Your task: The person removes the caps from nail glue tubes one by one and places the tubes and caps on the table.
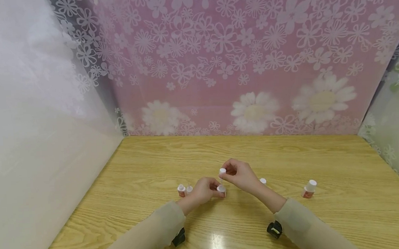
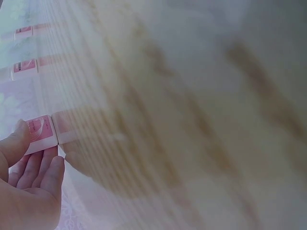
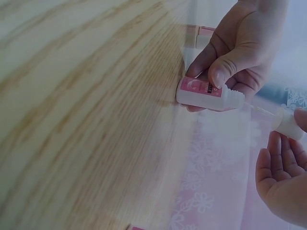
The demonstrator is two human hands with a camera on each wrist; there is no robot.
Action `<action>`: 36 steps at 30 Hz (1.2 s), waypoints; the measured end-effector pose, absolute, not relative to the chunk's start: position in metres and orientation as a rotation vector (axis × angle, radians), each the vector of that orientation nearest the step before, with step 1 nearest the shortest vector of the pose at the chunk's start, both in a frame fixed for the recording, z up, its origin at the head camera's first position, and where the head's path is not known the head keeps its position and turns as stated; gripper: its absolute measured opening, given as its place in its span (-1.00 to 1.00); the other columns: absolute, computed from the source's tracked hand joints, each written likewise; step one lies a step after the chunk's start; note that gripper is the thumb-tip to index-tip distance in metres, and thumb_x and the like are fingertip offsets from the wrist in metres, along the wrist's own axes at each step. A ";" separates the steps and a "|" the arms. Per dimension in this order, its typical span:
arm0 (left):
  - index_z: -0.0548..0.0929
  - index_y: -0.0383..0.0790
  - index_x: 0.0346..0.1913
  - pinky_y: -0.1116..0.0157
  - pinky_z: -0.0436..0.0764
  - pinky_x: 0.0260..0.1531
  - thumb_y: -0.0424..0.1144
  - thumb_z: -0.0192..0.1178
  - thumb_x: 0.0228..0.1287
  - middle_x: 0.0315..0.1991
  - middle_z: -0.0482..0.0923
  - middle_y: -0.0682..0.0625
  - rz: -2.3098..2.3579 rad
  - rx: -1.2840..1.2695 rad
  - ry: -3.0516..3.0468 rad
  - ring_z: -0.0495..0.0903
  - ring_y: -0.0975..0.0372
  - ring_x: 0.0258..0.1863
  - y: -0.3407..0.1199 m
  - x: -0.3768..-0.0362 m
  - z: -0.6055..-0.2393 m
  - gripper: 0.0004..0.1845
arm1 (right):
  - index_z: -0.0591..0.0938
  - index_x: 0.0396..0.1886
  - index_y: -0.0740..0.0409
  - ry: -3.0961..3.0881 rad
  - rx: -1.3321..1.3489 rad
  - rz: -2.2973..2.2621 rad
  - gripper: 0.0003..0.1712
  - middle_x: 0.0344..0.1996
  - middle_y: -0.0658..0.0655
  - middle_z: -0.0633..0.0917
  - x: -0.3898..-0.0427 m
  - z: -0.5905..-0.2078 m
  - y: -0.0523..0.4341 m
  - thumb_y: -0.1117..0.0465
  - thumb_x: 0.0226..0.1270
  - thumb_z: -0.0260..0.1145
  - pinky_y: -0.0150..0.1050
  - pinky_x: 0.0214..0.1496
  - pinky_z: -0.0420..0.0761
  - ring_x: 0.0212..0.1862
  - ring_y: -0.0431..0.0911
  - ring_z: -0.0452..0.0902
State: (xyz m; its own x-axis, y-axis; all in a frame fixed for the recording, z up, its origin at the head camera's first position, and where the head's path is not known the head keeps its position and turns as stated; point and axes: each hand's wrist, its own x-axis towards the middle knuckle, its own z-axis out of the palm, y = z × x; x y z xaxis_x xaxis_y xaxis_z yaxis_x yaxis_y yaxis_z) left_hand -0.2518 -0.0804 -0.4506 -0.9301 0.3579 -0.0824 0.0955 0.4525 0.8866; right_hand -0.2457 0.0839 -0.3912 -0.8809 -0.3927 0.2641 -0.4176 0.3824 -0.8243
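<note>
Small white plastic bottle (image 3: 207, 94) with a pink label stands on the wood-grain desk (image 1: 325, 162), pinched by the left hand (image 1: 203, 191). The right hand (image 1: 240, 175) pinches its round white cap (image 1: 222, 171) just above.

Beige long sleeves (image 1: 158, 228), black wrist cameras (image 1: 274, 229)

Five small white bottles with pink labels (image 1: 308, 189) sit on one wooden table (image 1: 325, 158), one of them uncapped (image 1: 221, 189), its single cap (image 1: 222, 171) lifted between two hands (image 1: 203, 191).
</note>
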 end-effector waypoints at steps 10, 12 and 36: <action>0.60 -0.28 -0.40 0.37 0.50 -0.40 -0.36 0.31 -0.03 -0.49 0.60 0.03 1.465 0.388 2.448 0.55 0.31 -0.42 -0.081 -0.252 -0.451 -0.89 | 0.54 -0.33 0.20 -2.586 0.745 1.564 -0.83 -0.43 0.02 0.59 -0.258 -0.410 0.087 0.23 0.11 0.31 -0.29 -0.36 0.50 -0.36 -0.13 0.51; 0.61 -0.28 -0.40 0.37 0.50 -0.39 -0.36 0.30 -0.03 -0.49 0.61 0.02 1.474 0.388 2.438 0.55 0.31 -0.42 -0.082 -0.251 -0.451 -0.89 | 0.54 -0.32 0.21 -2.587 0.738 1.575 -0.82 -0.42 0.03 0.59 -0.258 -0.410 0.087 0.24 0.10 0.32 -0.27 -0.36 0.50 -0.35 -0.11 0.51; 0.60 -0.30 -0.41 0.39 0.48 -0.42 -0.36 0.33 -0.07 -0.50 0.60 0.03 1.455 0.397 2.470 0.53 0.32 -0.45 -0.081 -0.250 -0.449 -0.86 | 0.53 -0.28 0.23 -2.551 0.615 1.642 -0.75 -0.42 0.05 0.60 -0.257 -0.404 0.094 0.17 0.11 0.31 -0.25 -0.29 0.48 -0.33 -0.11 0.48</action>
